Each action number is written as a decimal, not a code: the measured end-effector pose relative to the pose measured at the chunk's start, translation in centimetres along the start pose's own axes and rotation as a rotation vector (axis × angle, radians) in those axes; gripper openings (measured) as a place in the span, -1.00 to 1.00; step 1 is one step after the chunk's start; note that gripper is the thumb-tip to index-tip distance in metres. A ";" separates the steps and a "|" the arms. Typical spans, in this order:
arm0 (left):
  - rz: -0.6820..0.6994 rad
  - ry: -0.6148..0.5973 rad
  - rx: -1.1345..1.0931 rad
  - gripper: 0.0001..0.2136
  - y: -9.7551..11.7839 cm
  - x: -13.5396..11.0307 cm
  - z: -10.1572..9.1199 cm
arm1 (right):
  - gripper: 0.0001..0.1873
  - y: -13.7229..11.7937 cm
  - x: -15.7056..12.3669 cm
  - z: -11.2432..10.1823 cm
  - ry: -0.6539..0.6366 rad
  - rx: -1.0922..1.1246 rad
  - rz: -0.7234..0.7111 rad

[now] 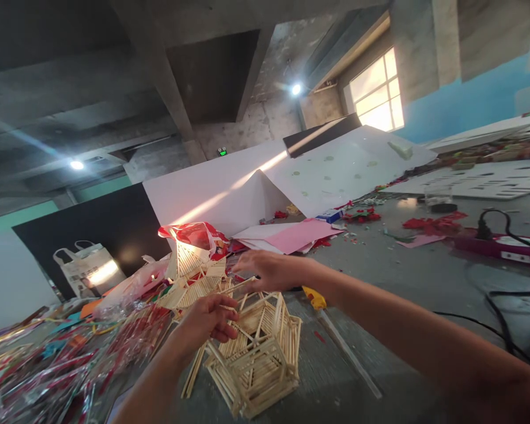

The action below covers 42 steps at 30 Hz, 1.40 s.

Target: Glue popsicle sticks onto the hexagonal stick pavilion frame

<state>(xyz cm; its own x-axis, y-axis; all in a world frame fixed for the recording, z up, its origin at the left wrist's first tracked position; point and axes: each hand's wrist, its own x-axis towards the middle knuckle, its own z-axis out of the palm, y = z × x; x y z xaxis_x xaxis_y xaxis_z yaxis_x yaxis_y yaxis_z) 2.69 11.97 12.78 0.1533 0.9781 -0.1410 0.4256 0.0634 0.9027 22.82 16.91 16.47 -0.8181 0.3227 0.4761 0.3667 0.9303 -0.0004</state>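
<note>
A six-sided frame built of thin wooden sticks (287,347) stands on the grey table in front of me. My left hand (212,318) is at its left side, fingers loosely bent and apart, with nothing visible in them. Over the frame's far edge reaches my right hand (267,272), its fingers stretched to the left. A thin stick lies close under those fingers; whether they touch it I cannot tell. Behind my hands is a stick-built roof-like piece (188,262) with slatted panels. Right of the frame lies a yellow glue gun (314,298) with a long clear glue stick (351,356).
Plastic-wrapped craft materials (75,365) cover the table's left side. Farther back are a red plastic bag (198,235), pink paper (302,234) and a white tote bag (86,271). A purple power strip (499,250) with black cables (497,306) sits at the right.
</note>
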 end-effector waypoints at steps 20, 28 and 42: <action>-0.083 0.037 0.107 -0.70 1.0 0.1 0.3 | -0.64 -0.6 -1.4 -7.0 0.347 0.074 0.256; -0.084 0.035 0.026 -0.68 1.4 -0.6 0.3 | -0.67 -0.2 -1.9 -7.1 0.318 0.042 0.267; 0.024 0.153 0.211 -0.65 1.8 -0.8 -1.0 | -0.60 0.5 -2.1 -7.0 0.238 0.014 0.253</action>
<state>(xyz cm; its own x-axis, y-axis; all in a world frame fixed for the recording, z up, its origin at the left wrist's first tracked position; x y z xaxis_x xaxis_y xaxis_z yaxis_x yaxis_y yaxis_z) 2.46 11.46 14.97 0.0360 0.9984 -0.0433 0.6023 0.0129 0.7982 27.84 15.51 21.61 -0.5753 0.4951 0.6511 0.5372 0.8289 -0.1557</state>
